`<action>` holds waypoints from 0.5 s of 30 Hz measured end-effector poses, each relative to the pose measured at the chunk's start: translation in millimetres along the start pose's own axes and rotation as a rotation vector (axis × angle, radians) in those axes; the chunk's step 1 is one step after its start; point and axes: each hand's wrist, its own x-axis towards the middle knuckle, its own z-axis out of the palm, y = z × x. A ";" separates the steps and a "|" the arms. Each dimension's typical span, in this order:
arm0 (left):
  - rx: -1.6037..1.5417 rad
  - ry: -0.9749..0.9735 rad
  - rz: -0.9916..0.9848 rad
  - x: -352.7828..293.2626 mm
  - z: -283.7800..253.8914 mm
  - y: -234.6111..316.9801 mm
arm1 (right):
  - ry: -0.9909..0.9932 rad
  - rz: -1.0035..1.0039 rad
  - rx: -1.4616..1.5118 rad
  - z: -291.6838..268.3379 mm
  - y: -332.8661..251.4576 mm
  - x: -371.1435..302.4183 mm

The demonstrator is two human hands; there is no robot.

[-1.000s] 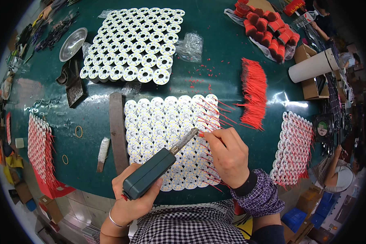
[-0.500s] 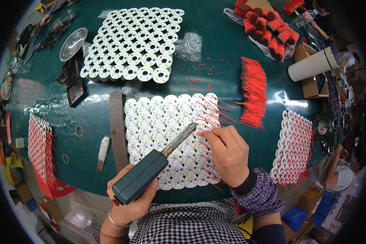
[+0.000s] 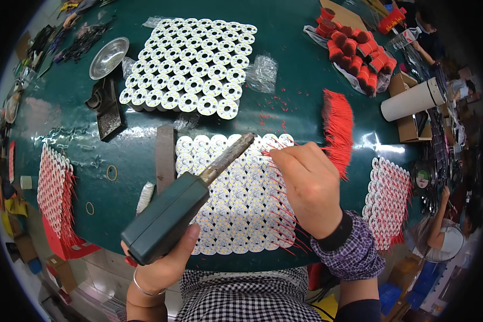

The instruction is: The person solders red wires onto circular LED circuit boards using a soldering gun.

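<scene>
My left hand (image 3: pixel 166 263) is wrapped round the dark green handle of a soldering iron (image 3: pixel 166 217). The iron's metal tip reaches the far rows of a panel of round white LED boards (image 3: pixel 236 214) on the table before me. With thumb and fingers pinched, my right hand (image 3: pixel 314 193) holds red wires (image 3: pixel 266 154) just right of the tip, over the panel's far right part. Whether tip and wire touch a board I cannot tell. Several red wires stick out along the panel's right edge, partly hidden by my right hand.
A dark bar (image 3: pixel 166 161) borders the panel's left side. Beyond lie another LED board panel (image 3: pixel 198 70), a metal dish (image 3: pixel 109 58) and a black metal stand (image 3: pixel 108 115). Loose red wires (image 3: pixel 337 129) and bundled ones (image 3: pixel 354 51) are at right. Wired panels (image 3: pixel 387 201) flank both sides.
The iron's tip and my right hand have moved to the panel's far rows. The whole view has shifted slightly. Both hands keep their hold.
</scene>
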 end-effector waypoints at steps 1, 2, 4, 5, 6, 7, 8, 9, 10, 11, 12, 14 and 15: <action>0.033 0.014 0.037 4.2 1.4 2.4 | -0.013 0.004 -0.002 6.3 0.6 1.9; 0.029 0.016 0.038 8.3 2.0 0.2 | -0.015 0.001 -0.004 14.0 4.1 0.3; 0.065 -0.097 0.059 16.1 4.0 -7.2 | 0.015 0.068 -0.012 30.1 12.1 -4.2; 0.024 -0.091 0.119 20.7 7.2 -7.8 | -0.002 0.087 -0.001 34.4 14.1 -5.2; 0.024 -0.086 0.115 23.0 9.0 -8.6 | -0.006 0.083 0.003 38.2 15.6 -6.5; 0.001 -0.091 0.108 24.8 10.3 -9.5 | 0.014 0.081 -0.004 41.6 16.8 -8.0; -0.021 -0.097 0.100 26.3 11.5 -10.5 | 0.035 0.082 -0.011 44.3 18.2 -8.8; -0.021 -0.094 0.096 27.6 12.1 -11.5 | 0.031 0.080 -0.008 46.2 19.3 -8.6; -0.027 -0.099 0.091 28.7 12.9 -12.2 | 0.045 0.070 0.005 47.7 20.1 -8.6; -0.035 -0.108 0.086 30.2 13.8 -13.5 | 0.060 0.062 0.015 49.2 21.1 -8.5; -0.035 -0.109 0.083 31.3 14.9 -14.8 | 0.058 0.064 0.015 50.5 22.2 -8.5; -0.033 -0.110 0.055 33.1 17.2 -17.2 | 0.060 0.066 0.017 52.6 23.9 -8.7; -0.033 -0.112 0.053 33.9 18.5 -17.9 | 0.059 0.068 0.017 52.9 24.5 -8.9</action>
